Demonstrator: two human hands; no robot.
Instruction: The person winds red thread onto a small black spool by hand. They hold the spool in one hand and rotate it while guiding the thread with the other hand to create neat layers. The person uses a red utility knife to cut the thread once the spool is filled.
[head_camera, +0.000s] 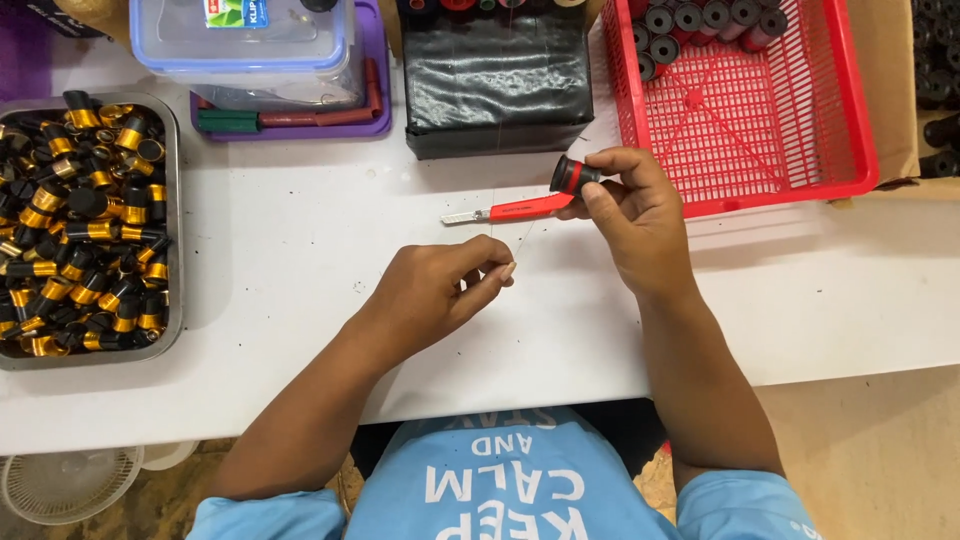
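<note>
Far left, a metal tray heaped with black-and-gold caps. Far right, a red mesh basket with a few black spools in its far corner, the rest of its floor bare. Between them, a clear lidded box on a purple tray and a black wrapped block. The right hand, raised over the white table, pinches a black spool wound with red thread between thumb and fingers. The left hand, nearer, has fingertips closed together on a fine thread, barely visible. A red utility knife lies beside the right hand, its handle partly hidden.
</note>
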